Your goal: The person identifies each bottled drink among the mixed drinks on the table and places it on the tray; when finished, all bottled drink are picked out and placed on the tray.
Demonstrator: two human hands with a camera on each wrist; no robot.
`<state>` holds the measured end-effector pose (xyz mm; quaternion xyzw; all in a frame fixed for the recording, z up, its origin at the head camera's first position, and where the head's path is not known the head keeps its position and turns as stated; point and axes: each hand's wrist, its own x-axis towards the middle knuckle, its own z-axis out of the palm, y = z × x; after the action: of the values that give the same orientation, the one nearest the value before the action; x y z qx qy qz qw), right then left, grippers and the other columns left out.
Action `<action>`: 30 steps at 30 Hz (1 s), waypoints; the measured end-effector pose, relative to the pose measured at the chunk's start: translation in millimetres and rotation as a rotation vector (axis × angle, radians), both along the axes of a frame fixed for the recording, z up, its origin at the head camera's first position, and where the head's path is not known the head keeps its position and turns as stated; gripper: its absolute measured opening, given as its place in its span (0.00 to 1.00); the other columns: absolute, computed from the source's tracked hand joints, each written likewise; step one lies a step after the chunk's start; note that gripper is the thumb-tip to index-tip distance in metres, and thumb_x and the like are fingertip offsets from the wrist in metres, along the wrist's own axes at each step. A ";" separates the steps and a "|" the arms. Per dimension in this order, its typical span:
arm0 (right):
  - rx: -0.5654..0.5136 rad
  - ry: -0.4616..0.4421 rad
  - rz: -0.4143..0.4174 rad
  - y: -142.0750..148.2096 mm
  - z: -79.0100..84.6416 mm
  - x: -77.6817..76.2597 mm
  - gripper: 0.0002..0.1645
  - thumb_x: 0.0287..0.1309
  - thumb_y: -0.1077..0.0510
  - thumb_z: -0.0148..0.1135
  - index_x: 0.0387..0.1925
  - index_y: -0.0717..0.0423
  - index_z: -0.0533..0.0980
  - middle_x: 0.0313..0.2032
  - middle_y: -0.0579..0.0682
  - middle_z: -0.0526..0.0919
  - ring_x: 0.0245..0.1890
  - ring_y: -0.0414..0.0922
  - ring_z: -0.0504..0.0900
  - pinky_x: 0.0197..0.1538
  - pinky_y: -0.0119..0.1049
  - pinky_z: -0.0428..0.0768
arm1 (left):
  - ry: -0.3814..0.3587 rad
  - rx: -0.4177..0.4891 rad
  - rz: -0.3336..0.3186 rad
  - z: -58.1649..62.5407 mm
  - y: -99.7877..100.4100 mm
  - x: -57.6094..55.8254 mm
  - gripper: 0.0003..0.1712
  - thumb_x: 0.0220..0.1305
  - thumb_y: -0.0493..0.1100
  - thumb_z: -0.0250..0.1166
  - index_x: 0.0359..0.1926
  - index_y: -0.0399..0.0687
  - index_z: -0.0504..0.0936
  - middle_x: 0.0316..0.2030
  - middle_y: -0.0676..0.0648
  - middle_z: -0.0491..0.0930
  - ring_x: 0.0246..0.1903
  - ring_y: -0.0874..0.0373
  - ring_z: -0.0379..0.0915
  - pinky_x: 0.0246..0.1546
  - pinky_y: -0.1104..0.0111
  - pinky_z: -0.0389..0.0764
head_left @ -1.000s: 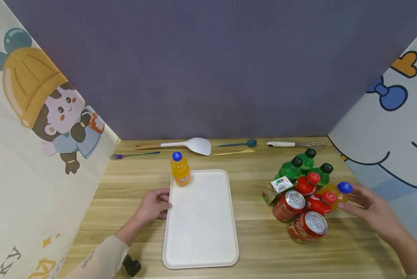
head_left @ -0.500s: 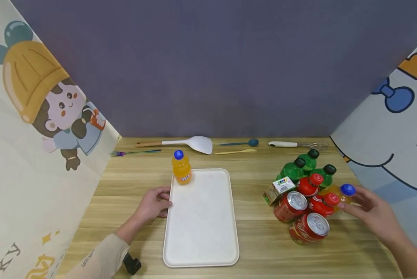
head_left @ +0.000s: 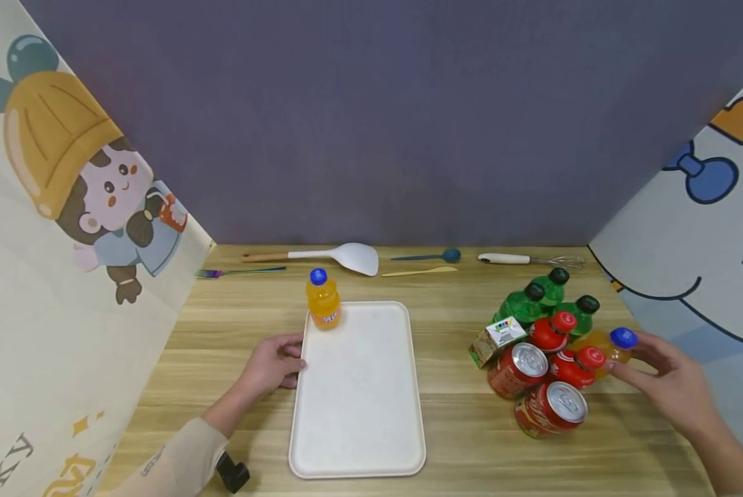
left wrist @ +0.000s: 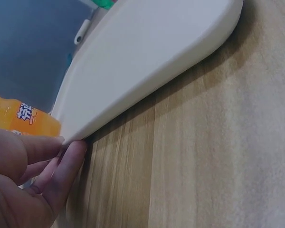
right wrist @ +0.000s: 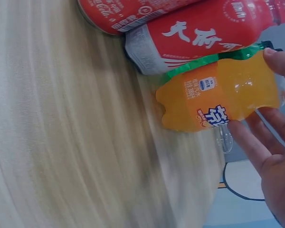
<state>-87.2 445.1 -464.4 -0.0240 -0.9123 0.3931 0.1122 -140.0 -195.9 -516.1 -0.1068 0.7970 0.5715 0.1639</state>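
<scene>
A white tray (head_left: pixel 357 386) lies on the table, and my left hand (head_left: pixel 274 362) pinches its left edge. In the left wrist view the fingertips (left wrist: pixel 76 148) meet the tray's rim. One orange soda bottle (head_left: pixel 323 300) stands upright at the tray's far left corner. My right hand (head_left: pixel 672 379) holds a second orange soda bottle (right wrist: pixel 218 92) near its neck, with thumb and fingers on either side. That bottle is at the right side of a drink group: red bottles (head_left: pixel 575 366), green bottles (head_left: pixel 523 304), red cans (head_left: pixel 551 408) and a small drink carton (head_left: pixel 497 340).
Along the back wall lie a white spatula (head_left: pixel 355 259), a rainbow fork (head_left: pixel 241 273), a blue spoon (head_left: pixel 450 255), a yellow knife (head_left: pixel 421 272) and a whisk (head_left: pixel 504 258). Printed panels stand left and right. Bare wooden table (head_left: pixel 458 386) shows between tray and drinks.
The cap of the orange soda bottle at my right hand has shifted slightly right, away from the red bottles. My left hand and the tray stay in place; the head view shifts a little.
</scene>
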 end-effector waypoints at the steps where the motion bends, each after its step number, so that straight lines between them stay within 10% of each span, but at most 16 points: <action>1: 0.001 0.002 -0.009 -0.3 1.6 0.0 0.34 0.58 0.59 0.76 0.65 0.55 0.75 0.47 0.12 0.71 0.45 0.14 0.71 0.36 0.11 0.78 | -0.002 0.001 0.003 -0.1 -0.2 0.4 0.36 0.62 0.25 0.67 0.71 0.41 0.72 0.48 0.38 0.78 0.32 0.52 0.81 0.31 0.57 0.92; 30: -0.007 0.383 0.151 -13.8 113.7 -10.6 0.32 0.58 0.84 0.58 0.65 0.72 0.72 0.58 0.32 0.80 0.54 0.31 0.77 0.54 0.09 0.75 | 0.021 0.008 -0.018 3.4 1.1 0.8 0.36 0.61 0.23 0.66 0.71 0.37 0.71 0.46 0.38 0.76 0.32 0.52 0.80 0.30 0.58 0.92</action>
<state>-97.7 431.3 -350.7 0.1194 -0.8721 0.4011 0.2535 -139.2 -194.8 -512.7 -0.0929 0.7973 0.5742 0.1611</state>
